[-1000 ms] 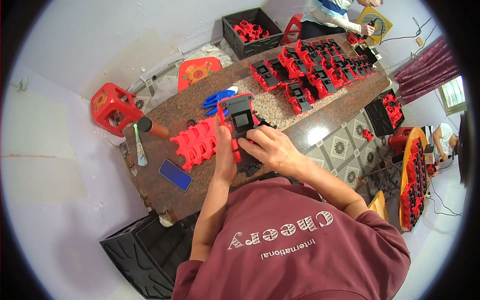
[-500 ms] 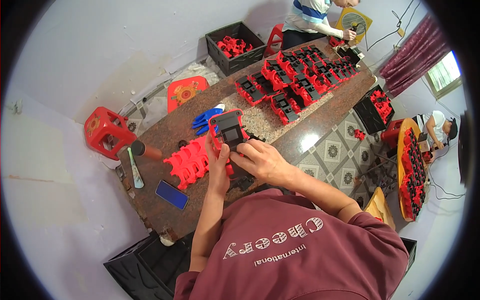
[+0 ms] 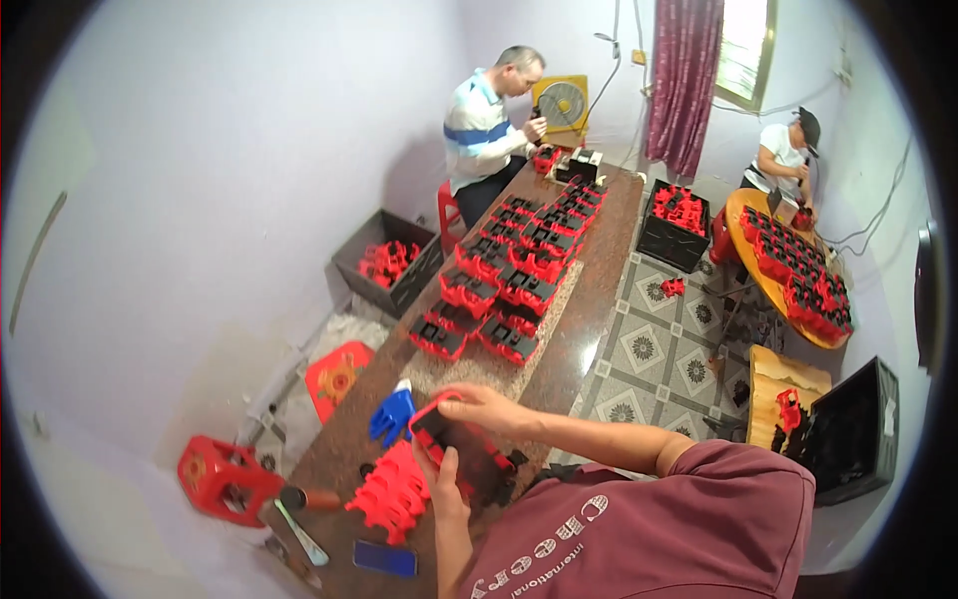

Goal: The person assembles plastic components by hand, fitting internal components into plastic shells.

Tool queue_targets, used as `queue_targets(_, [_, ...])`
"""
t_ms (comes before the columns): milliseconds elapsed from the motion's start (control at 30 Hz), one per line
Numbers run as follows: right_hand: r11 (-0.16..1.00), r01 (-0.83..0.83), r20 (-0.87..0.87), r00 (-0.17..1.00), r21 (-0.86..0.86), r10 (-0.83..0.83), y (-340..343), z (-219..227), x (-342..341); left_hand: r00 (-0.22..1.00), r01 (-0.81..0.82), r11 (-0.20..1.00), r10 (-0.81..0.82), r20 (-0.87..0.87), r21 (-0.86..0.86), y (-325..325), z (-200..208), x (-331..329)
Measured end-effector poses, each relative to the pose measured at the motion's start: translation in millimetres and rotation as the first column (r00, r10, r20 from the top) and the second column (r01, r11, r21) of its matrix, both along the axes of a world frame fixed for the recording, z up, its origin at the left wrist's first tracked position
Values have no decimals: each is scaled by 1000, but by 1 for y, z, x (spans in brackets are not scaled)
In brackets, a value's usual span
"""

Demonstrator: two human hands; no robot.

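Note:
A red plastic housing with a black insert (image 3: 432,423) is held up over the table. My left hand (image 3: 447,485) grips its near side, thumb on its face and the other fingers mostly hidden behind. My right hand (image 3: 487,410) is closed on its far edge, with the fingers partly hidden. Just below the housing lies a cluster of bare red plastic parts (image 3: 391,491). Beside it, a blue glove (image 3: 392,416) lies on the table. Black pieces by my right forearm are too blurred to name.
Rows of red-and-black assemblies (image 3: 527,290) cover the far part of the stone table (image 3: 591,262). A phone (image 3: 385,558) and a brown bottle (image 3: 309,497) lie nearer. Red stools (image 3: 225,481) and a black crate (image 3: 417,287) stand left. Two other people work farther off.
The view has swung up, showing more of the room. My right hand has moved from the housing's lower face to its far edge, and the housing has tilted.

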State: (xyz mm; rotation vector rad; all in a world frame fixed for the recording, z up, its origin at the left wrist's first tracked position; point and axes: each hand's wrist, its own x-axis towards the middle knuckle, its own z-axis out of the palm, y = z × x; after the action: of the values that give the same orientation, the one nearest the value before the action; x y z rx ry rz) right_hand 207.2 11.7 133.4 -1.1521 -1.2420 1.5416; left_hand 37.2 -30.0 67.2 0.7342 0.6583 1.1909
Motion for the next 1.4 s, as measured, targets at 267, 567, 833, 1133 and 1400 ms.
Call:
queue_targets(267, [873,43,253,949,487,-188,-10,-16,-5,992,-27,999,33,-123,44,18,18,13])
queue_targets(567, [958,-183,319,942,221,106,11,-50,8,957,-248,969,242,-160,-19,16,-31,31])
queue_targets(833, [973,-171,-383,918,-155,100,-51,-65,15,971,-192,916,229,66,-353,31,-53,6])
queue_targets(1133, [864,298,-220,885,-407,-409,-44,-134,55,959,-152,976,107,-262,-159,43,-78,77])
queue_targets(1400, [625,456,-184,697,-633,-693,-1,-265,109,826,-1,912,-229,-514,-409,91,-128,138])
